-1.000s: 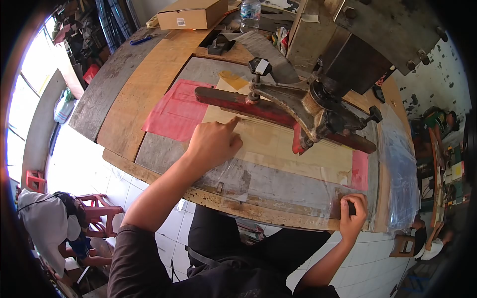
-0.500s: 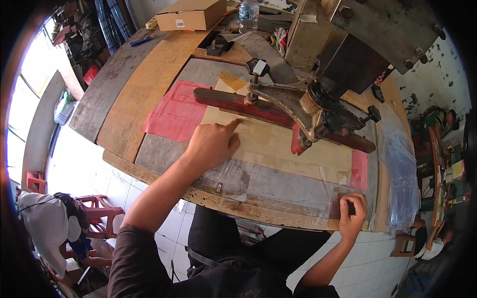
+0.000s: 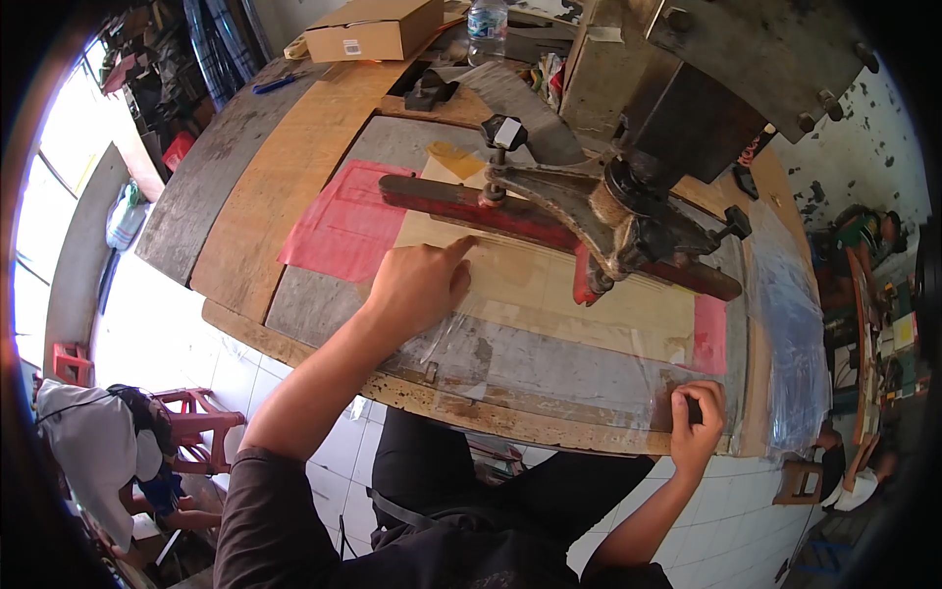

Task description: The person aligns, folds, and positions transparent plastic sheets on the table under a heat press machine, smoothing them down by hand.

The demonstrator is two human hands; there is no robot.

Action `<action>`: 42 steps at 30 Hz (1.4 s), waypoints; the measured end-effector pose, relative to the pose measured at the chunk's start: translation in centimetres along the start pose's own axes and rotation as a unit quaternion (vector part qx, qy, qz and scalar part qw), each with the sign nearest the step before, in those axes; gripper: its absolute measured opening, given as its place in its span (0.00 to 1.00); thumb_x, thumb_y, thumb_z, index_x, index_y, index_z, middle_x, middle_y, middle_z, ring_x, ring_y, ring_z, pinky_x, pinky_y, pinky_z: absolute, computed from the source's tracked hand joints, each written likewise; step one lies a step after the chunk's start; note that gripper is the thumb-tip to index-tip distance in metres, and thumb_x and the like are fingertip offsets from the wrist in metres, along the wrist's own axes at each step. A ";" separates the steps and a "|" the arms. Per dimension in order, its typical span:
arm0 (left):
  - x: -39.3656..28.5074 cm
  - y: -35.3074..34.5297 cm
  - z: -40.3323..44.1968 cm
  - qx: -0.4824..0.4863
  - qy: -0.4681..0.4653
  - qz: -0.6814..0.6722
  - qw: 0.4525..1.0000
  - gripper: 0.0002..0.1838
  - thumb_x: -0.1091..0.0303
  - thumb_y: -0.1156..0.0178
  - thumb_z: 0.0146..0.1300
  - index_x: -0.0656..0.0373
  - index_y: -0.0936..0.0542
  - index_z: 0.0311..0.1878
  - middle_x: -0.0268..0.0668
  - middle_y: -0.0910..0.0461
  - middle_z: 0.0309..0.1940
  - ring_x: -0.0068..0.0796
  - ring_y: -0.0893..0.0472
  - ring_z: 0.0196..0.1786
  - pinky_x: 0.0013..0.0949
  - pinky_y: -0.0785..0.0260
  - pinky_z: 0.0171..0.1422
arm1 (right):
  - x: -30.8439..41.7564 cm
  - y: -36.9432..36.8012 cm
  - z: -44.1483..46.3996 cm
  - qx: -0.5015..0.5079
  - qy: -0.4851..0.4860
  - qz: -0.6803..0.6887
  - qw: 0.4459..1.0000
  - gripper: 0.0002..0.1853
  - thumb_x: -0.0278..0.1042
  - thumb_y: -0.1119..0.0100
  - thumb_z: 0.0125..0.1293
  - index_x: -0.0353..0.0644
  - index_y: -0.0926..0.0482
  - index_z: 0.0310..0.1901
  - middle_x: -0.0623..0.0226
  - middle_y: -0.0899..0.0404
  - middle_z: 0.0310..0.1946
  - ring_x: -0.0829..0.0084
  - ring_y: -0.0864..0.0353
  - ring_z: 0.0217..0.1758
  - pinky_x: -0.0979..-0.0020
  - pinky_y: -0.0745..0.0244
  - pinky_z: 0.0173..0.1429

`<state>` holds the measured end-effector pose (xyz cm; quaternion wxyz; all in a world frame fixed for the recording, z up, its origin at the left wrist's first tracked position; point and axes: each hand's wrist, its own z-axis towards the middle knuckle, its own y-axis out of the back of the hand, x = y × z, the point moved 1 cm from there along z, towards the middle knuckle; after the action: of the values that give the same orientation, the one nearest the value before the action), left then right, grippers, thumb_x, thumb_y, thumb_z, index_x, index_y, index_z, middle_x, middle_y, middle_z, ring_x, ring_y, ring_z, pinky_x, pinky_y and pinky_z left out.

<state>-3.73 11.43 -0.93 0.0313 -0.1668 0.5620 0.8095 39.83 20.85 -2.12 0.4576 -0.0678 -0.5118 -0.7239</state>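
Head view gives me the pale yellow sheet [image 3: 579, 299] at the middle of the worktable, lying flat over a grey board [image 3: 549, 358], with a long red-sided bar [image 3: 530, 224] crossing above its far part from far left to near right. From where I watch, the left hand [image 3: 420, 287] reaches in over the sheet's left part, palm down, its forearm slanting up from the near left. The index finger points far and right, its tip at the sheet just on the near side of the bar; the rest of the hand is bunched behind it. I see nothing gripped there, but the palm is hidden, so I cannot tell whether it has hold of anything.

I find the right hand [image 3: 699, 417] at the table's near right edge, wrist bent up, fingers curled in toward the thumb in a nearly closed loop. I cannot tell if it pinches anything.

Around the sheet, a red sheet [image 3: 339, 221] shows to the left, and a metal bracket [image 3: 559, 187] carries the bar from the far side. Clear plastic film [image 3: 793, 368] lies along the table's right edge. Farther off, I make out a cardboard box [image 3: 373, 34] beside a water bottle [image 3: 487, 34].
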 end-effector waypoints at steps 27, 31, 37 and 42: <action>-0.2 0.5 0.2 -0.005 -0.006 0.005 1.000 0.22 0.63 0.38 0.74 0.54 0.14 0.68 0.48 0.14 0.26 0.53 0.13 0.31 0.55 0.20 0.40 | -0.2 0.0 -0.1 -0.004 0.003 0.001 1.000 0.05 0.26 0.28 0.67 0.36 0.16 0.39 0.61 0.15 0.41 0.57 0.18 0.48 0.58 0.25 0.58; 0.7 -0.3 0.2 -0.037 -0.020 0.004 0.999 0.16 0.64 0.38 0.73 0.56 0.11 0.60 0.49 0.12 0.30 0.53 0.12 0.35 0.54 0.19 0.42 | -0.3 0.0 -0.2 -0.004 -0.005 0.003 1.000 0.06 0.27 0.27 0.68 0.37 0.16 0.39 0.61 0.15 0.41 0.56 0.18 0.49 0.58 0.24 0.59; -0.1 1.6 -0.2 -0.001 -0.156 -0.104 0.982 0.11 0.61 0.30 0.69 0.56 0.12 0.48 0.42 0.13 0.47 0.45 0.13 0.53 0.49 0.22 0.60 | 0.2 0.1 -0.2 -0.006 0.010 -0.027 1.000 0.07 0.29 0.25 0.67 0.38 0.15 0.39 0.62 0.16 0.42 0.56 0.18 0.52 0.56 0.25 0.62; 0.4 2.4 -0.6 -0.005 -0.195 -0.127 0.972 0.12 0.62 0.24 0.66 0.57 0.16 0.41 0.38 0.15 0.49 0.44 0.15 0.55 0.47 0.24 0.66 | 1.7 0.5 -0.1 0.053 0.039 -0.105 0.992 0.20 0.34 0.20 0.64 0.44 0.15 0.56 0.64 0.17 0.56 0.55 0.19 0.62 0.54 0.28 0.69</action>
<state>-4.54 9.97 0.95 0.2422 -0.0758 0.5154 0.8185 39.23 19.74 -0.83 0.4017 0.0391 -0.5351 -0.7421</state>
